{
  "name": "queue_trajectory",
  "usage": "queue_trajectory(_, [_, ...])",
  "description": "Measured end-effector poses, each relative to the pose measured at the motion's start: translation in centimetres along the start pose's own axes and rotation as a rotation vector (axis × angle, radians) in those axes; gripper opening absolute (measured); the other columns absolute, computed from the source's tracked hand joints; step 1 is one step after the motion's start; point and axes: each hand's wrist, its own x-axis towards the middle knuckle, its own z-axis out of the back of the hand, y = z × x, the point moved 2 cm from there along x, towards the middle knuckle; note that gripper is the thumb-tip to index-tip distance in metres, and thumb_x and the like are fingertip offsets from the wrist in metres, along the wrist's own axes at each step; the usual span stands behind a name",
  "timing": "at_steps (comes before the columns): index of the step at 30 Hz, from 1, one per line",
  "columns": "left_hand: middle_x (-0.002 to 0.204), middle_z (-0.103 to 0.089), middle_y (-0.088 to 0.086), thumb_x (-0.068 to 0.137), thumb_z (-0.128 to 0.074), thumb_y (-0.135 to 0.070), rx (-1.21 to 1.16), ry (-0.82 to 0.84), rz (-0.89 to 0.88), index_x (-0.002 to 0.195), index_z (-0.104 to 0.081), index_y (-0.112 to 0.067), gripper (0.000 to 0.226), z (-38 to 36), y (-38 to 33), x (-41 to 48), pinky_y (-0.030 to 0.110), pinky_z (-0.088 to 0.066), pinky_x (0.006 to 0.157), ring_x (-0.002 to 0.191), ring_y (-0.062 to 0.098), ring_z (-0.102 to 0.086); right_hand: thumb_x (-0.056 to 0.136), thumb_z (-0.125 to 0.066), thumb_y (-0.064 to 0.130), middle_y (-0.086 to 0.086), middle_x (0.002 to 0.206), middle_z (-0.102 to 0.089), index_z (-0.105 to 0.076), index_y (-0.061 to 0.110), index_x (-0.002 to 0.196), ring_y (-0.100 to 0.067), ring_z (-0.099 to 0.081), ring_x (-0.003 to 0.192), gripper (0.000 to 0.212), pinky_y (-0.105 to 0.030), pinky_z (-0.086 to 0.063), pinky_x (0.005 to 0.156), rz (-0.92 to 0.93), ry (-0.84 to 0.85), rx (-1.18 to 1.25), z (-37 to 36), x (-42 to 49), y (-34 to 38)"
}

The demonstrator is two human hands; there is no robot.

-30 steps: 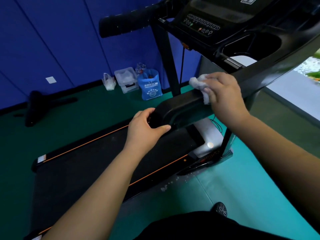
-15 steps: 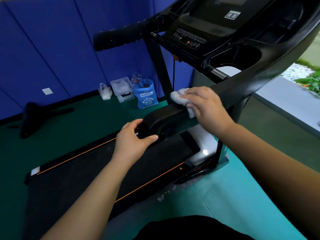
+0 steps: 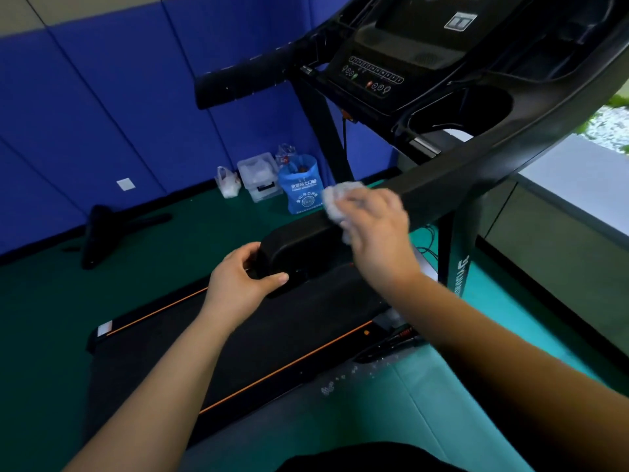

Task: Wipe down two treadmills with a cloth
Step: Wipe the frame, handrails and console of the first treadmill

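A black treadmill fills the view, with its belt deck below and its console at the top right. Its near handrail slopes down towards me. My left hand grips the rounded end of that handrail, thumb on its near side. My right hand holds a crumpled white cloth and presses it on the top of the same handrail, just above the left hand. Part of the cloth is hidden under the fingers.
The far handrail sticks out at the upper left. Against the blue padded wall stand a blue bag, a clear plastic box and a small white bag. A black stand lies on the green floor at left.
My right hand with the cloth has slid down the handrail towards the left hand. The left hand keeps its grip on the handrail's end. The camera has tilted.
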Motion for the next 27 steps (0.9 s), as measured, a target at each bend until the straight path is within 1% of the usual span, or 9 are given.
queue_trajectory(4, [0.103,-0.058,-0.015,0.073,-0.082,-0.021,-0.017,-0.001,0.008,0.117,-0.059,-0.028,0.051,0.1,-1.0,-0.7,0.022,-0.036,0.087,0.102,0.007,-0.053,0.084,-0.058,0.017,-0.007,0.118,-0.062,-0.067,0.016,0.116,-0.028,-0.046,0.107,0.033,-0.040,-0.041,0.081,0.147,0.047,-0.011,0.8,0.2,-1.8])
queue_trajectory(10, [0.089,-0.051,-0.026,0.073,-0.082,-0.020,-0.043,0.008,0.005,0.103,-0.051,-0.036,0.045,0.2,-1.5,-1.1,0.021,-0.036,0.084,0.096,0.005,-0.052,0.089,-0.061,0.021,-0.011,0.130,-0.051,-0.063,0.023,0.123,-0.035,-0.047,0.110,0.034,-0.041,-0.036,0.086,-0.195,-0.068,-0.126,3.5,-0.6,-6.5])
queue_trajectory(12, [0.096,-0.057,-0.019,0.072,-0.082,-0.024,-0.005,0.025,-0.011,0.111,-0.058,-0.031,0.046,0.5,-1.4,-0.9,0.021,-0.037,0.084,0.099,0.006,-0.054,0.091,-0.059,0.022,-0.011,0.129,-0.046,-0.061,0.020,0.125,-0.029,-0.044,0.114,0.034,-0.038,-0.038,0.095,-0.326,-0.121,0.005,3.4,-1.4,-4.7])
queue_trajectory(14, [0.104,-0.057,-0.015,0.073,-0.080,-0.033,0.089,0.066,-0.067,0.120,-0.058,-0.026,0.052,1.0,-1.2,-0.5,0.020,-0.039,0.085,0.100,0.005,-0.055,0.094,-0.054,0.025,-0.007,0.123,-0.042,-0.058,0.016,0.129,-0.014,-0.041,0.112,0.036,-0.022,-0.035,0.100,-0.475,-0.179,0.203,2.9,-2.4,-2.5])
queue_trajectory(16, [0.102,-0.058,-0.017,0.078,-0.073,-0.042,0.141,0.129,-0.119,0.116,-0.057,-0.031,0.043,1.8,-1.0,0.2,0.016,-0.041,0.081,0.094,0.000,-0.057,0.097,-0.050,0.022,-0.004,0.116,-0.037,-0.054,0.012,0.133,-0.001,-0.038,0.100,0.037,-0.006,-0.030,0.095,-0.579,-0.253,0.328,2.0,-3.7,-0.5])
queue_trajectory(19, [0.093,-0.060,-0.023,0.085,-0.063,-0.047,0.174,0.215,-0.197,0.105,-0.057,-0.035,0.025,2.9,-0.7,1.6,0.010,-0.043,0.075,0.085,-0.009,-0.056,0.097,-0.043,0.021,-0.008,0.114,-0.039,-0.048,0.013,0.137,0.015,-0.036,0.098,0.041,-0.003,-0.027,0.096,-0.678,-0.385,0.429,0.0,-5.3,2.5])
queue_trajectory(21, [0.094,-0.062,-0.019,0.086,-0.061,-0.047,0.217,0.255,-0.268,0.108,-0.059,-0.034,0.026,3.5,-0.5,2.8,0.009,-0.041,0.073,0.087,-0.006,-0.058,0.095,-0.040,0.020,-0.010,0.118,-0.041,-0.045,0.012,0.139,0.023,-0.032,0.102,0.045,0.000,-0.023,0.095,-0.737,-0.483,0.459,-1.8,-6.0,4.7])
queue_trajectory(24, [0.088,-0.060,-0.019,0.088,-0.058,-0.046,0.269,0.308,-0.354,0.106,-0.057,-0.037,0.020,3.9,-0.7,4.1,0.007,-0.036,0.067,0.081,-0.006,-0.056,0.094,-0.039,0.024,-0.013,0.118,-0.042,-0.042,0.010,0.140,0.023,-0.031,0.105,0.048,0.001,-0.021,0.095,-0.780,-0.626,0.435,-4.9,-7.1,8.4])
queue_trajectory(27, [0.074,-0.060,-0.012,0.089,-0.054,-0.047,0.324,0.293,-0.460,0.094,-0.055,-0.035,0.013,3.6,-1.2,4.8,0.018,-0.038,0.061,0.070,0.000,-0.054,0.094,-0.040,0.028,-0.009,0.113,-0.038,-0.039,0.015,0.142,0.007,-0.037,0.104,0.050,-0.007,-0.026,0.099,-0.789,-0.716,0.419,-8.7,-7.3,11.8])
